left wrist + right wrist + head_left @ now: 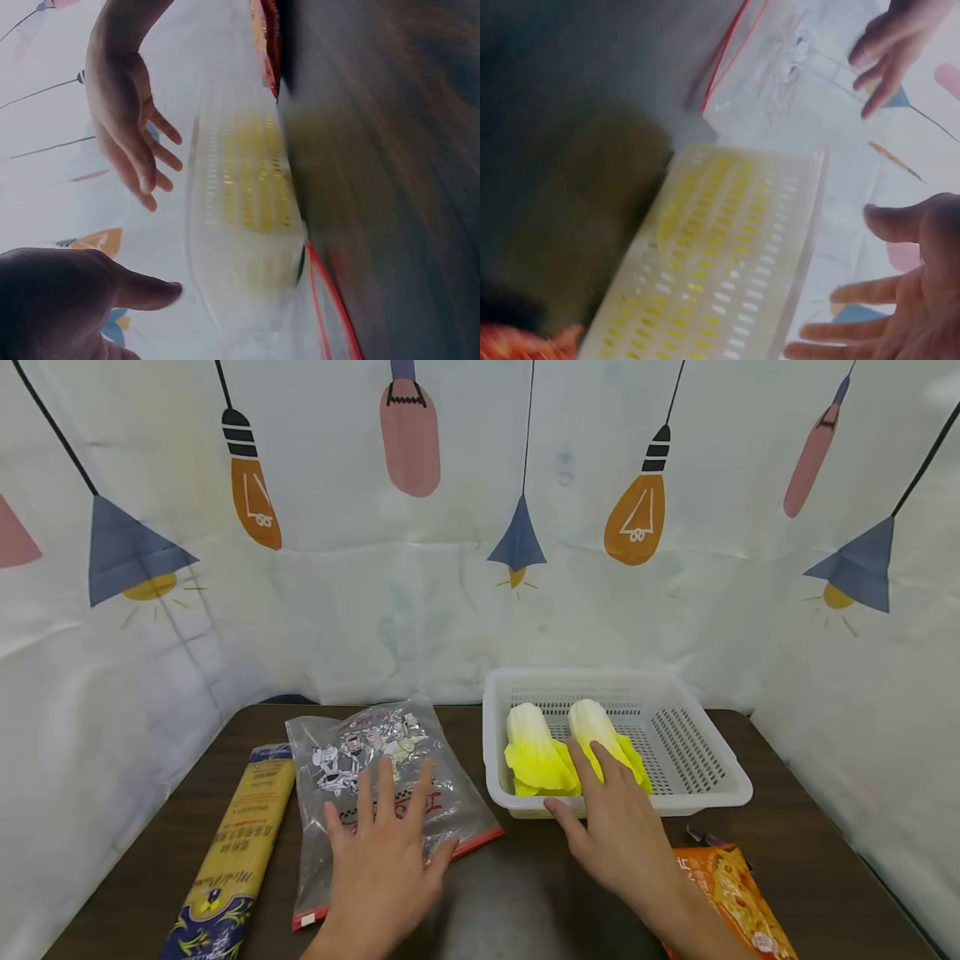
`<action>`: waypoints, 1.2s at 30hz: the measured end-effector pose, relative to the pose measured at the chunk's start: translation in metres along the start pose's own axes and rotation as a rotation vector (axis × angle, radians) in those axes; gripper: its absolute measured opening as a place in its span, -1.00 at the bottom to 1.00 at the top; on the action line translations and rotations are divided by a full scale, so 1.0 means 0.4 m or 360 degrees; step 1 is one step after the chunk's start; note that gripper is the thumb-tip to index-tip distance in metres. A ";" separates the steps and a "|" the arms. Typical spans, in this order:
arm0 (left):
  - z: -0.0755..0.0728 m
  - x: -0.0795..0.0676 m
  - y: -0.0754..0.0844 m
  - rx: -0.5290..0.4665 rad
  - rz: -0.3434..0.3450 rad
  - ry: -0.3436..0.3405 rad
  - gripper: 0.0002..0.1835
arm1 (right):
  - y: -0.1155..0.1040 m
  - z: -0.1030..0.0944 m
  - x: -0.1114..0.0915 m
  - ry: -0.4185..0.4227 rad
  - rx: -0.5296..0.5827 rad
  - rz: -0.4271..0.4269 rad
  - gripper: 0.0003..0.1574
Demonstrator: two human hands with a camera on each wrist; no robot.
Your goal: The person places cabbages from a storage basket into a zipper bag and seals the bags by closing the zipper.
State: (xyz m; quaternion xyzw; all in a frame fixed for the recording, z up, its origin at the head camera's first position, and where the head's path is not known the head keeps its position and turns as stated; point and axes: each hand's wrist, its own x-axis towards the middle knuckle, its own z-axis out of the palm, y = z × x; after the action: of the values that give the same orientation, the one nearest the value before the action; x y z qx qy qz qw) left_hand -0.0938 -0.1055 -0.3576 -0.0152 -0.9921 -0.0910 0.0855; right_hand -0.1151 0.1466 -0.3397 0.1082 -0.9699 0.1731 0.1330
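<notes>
My left hand (390, 868), fingers spread, hovers over a clear plastic zip bag (457, 785) with a red seal strip and printed figures. Nothing is in its grasp. My right hand (618, 827) reaches over the front rim of a white perforated basket (720, 789), its fingers loosely extended and holding nothing. Inside the basket lie two yellow-and-white toy cabbages (536, 760), side by side at the left; the right hand partly covers one of them in the head view. Through the basket's slots, their yellow shows in the right wrist view.
At the left lies a long yellow-and-blue pasta packet (236, 852). An orange snack packet (738, 902) is at the right front, partly behind the right forearm. A small dark purple item (705, 837) sits near it. A printed white curtain (450, 618) surrounds the dark table (517, 893).
</notes>
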 end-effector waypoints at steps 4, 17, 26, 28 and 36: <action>0.006 -0.002 -0.036 -0.0007 0.0000 -0.0055 0.10 | 0.009 -0.014 0.033 -0.0088 0.0003 -0.0024 -0.08; 0.028 0.000 -0.147 -0.0085 -0.0255 -0.0448 0.13 | 0.042 -0.037 0.154 -0.0497 0.0100 -0.0039 -0.11; 0.055 0.003 -0.175 -0.0116 -0.0444 -0.0592 0.31 | 0.058 -0.014 0.233 -0.0683 0.0073 -0.0041 -0.07; 0.060 0.003 -0.183 -0.0142 -0.0478 -0.0608 0.33 | 0.055 -0.004 0.248 -0.0728 0.0068 -0.0010 -0.04; 0.065 0.005 -0.213 -0.0237 -0.0486 -0.0681 0.25 | 0.032 0.030 0.283 -0.0844 0.0006 0.0077 0.04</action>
State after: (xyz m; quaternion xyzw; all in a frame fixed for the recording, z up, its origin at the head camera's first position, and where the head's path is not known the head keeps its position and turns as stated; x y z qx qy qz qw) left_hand -0.1038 -0.1844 -0.3977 0.1095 -0.9689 -0.1704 -0.1421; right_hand -0.2275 0.1356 -0.3209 0.1268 -0.9728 0.1434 -0.1302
